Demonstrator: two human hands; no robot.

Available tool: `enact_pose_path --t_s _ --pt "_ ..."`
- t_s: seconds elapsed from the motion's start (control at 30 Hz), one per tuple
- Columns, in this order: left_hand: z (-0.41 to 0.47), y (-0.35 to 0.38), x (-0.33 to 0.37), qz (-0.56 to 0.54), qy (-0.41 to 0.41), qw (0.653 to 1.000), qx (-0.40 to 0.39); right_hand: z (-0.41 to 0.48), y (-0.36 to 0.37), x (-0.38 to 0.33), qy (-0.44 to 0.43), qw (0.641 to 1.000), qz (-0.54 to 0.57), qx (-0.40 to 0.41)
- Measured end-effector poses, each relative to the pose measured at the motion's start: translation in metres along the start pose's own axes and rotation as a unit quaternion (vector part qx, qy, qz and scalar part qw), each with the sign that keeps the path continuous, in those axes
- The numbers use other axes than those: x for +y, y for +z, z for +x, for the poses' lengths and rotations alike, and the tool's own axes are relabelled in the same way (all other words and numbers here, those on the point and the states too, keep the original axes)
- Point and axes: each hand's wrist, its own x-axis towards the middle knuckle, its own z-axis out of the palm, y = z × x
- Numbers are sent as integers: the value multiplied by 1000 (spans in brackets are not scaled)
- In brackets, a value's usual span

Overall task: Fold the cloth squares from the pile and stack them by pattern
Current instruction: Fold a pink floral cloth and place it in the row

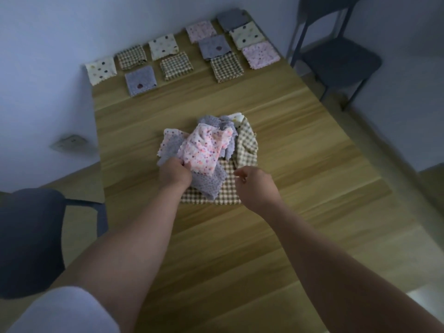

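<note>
Left grip [174, 173] is in the pile [247, 145], fingers curled round the near-left edge of the pink cloth [204, 150]. It has it grasped! That pink cloth sits crumpled on top of the heap, mid-table, with a purple cloth [211, 183] spilling out beneath it toward the person. A checked cloth [225, 193] lies flat underneath.

Right grip [254, 183] hovers just beside, over the checked cloth at the near-right of the pile. Its fingers are loosely curled and released, holding nothing. The two grips are near each other but apart.

Up at the far edge of the table [300, 164], folded squares lie in rows. A cream dotted square [101, 69] sits at the far left. Then come a checked one [131, 56], a purple one [140, 80], another cream [163, 46] and another checked [176, 66]. Further right are a pink square [201, 31], a purple [213, 46] and a checked [227, 67] just in front of it. In the corner, a grey-purple [232, 19], a cream [247, 34] and a pink [260, 54] lie close together. Whether each is one cloth or a stack, I cannot tell.

A dark chair [341, 61] stands off the far-right corner. Another chair [31, 236] is at the left.
</note>
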Motion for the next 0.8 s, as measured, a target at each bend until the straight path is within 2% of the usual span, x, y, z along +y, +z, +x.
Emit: enact_pose_path --t_s 0.13,0.27,0.43,0.57,0.67,0.7,0.8 --pt "-11 -2 -6 -19 39 998 40 -8 1 4 -6 1000 -2 20" --pt "-28 -20 2 -84 116 986 82 -14 0 2 2 1000 -6 21" --pt "-67 -62 14 -122 236 951 158 -32 -1 -15 -37 998 -9 47" --pt "-100 -55 -6 -144 308 917 208 -35 19 -9 -81 991 -7 107" --pt "-119 -30 -34 -171 354 890 229 -37 44 8 -154 975 -15 163" --pt "-120 -31 -29 -182 359 888 222 -34 39 5 -172 971 -12 168" --pt "-145 -5 -56 -195 394 862 251 -51 69 26 -300 940 -35 161"
